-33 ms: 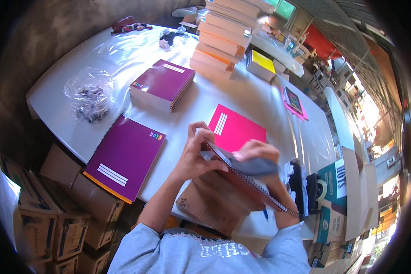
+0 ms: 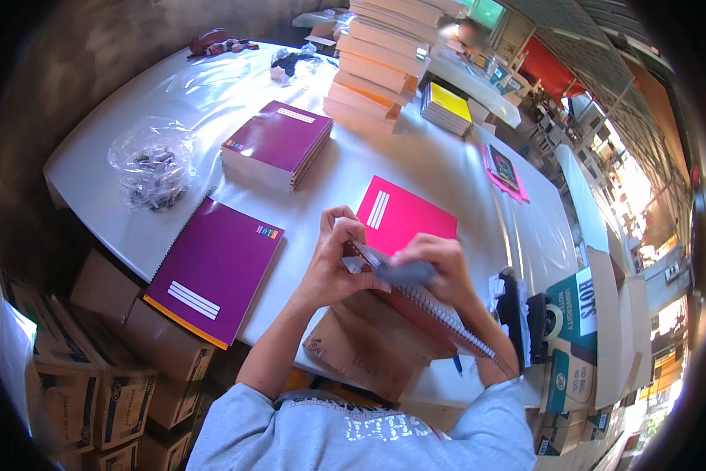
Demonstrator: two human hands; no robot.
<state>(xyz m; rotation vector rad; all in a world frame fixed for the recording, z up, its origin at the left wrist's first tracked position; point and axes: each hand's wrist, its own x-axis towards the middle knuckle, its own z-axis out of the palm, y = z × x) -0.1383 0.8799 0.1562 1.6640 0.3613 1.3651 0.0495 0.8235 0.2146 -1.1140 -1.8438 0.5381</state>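
A spiral-bound notebook (image 2: 433, 309) with a reddish-brown side stands tilted in front of me, its wire spine facing up. My left hand (image 2: 337, 263) pinches its far left end between thumb and fingers. In my right hand (image 2: 439, 263) is a dark grey object (image 2: 406, 272), smeared by motion, pressed at the spine near my left hand; its kind is unclear. Under the notebook sits a brown cardboard box (image 2: 357, 349). Just beyond my hands lies a pink notebook (image 2: 408, 210) with white label lines.
To the left are a purple notebook (image 2: 215, 267), a purple notebook stack (image 2: 278, 141) and a clear plastic bag (image 2: 155, 165). A tall paper stack (image 2: 380, 71) and yellow notebooks (image 2: 449, 106) stand farther back. Cartons (image 2: 573, 345) with a tape roll are at right; more boxes (image 2: 94, 369) at lower left.
My right hand has slid left along the spine with the dark grey object, closer to my left hand. The left hand keeps its hold on the notebook.
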